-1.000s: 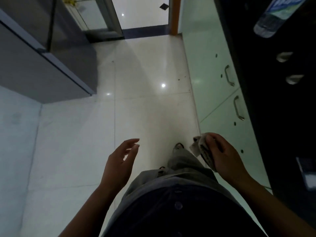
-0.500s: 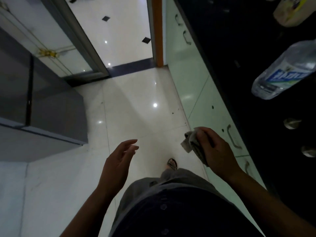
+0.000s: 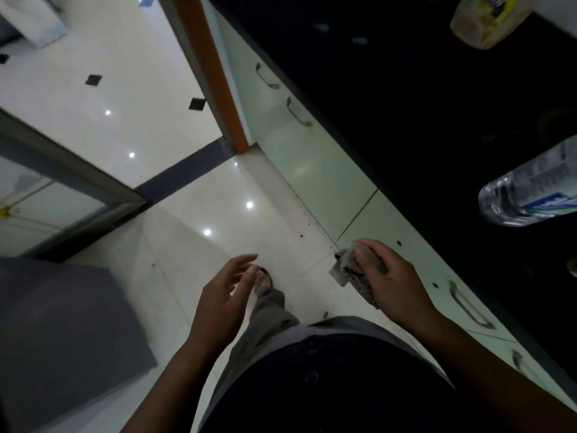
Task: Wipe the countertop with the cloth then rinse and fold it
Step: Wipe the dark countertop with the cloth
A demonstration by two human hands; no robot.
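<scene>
Glossy pale floor tiles and mint-green cabinet fronts flank a black stone bench in a dim kitchen, seen from above as a person walks alongside it. On the dark surface lie a plastic water bottle on its side and a yellowish container toward the far end. The right hand is closed around a crumpled grey cloth, thumb pressed over the wad, held just off the bench edge in front of a drawer handle. The left hand hangs empty, fingers loosely spread, above one sandalled foot.

Wiping does not appear to be under way at this point; the cloth is off the surface. To do the step well, the wad would best be opened flat under the palm and drawn in overlapping strokes along the bench, with the free hand lifting the bottle aside so nothing is knocked. Whether the cloth is damp cannot be told.
</scene>
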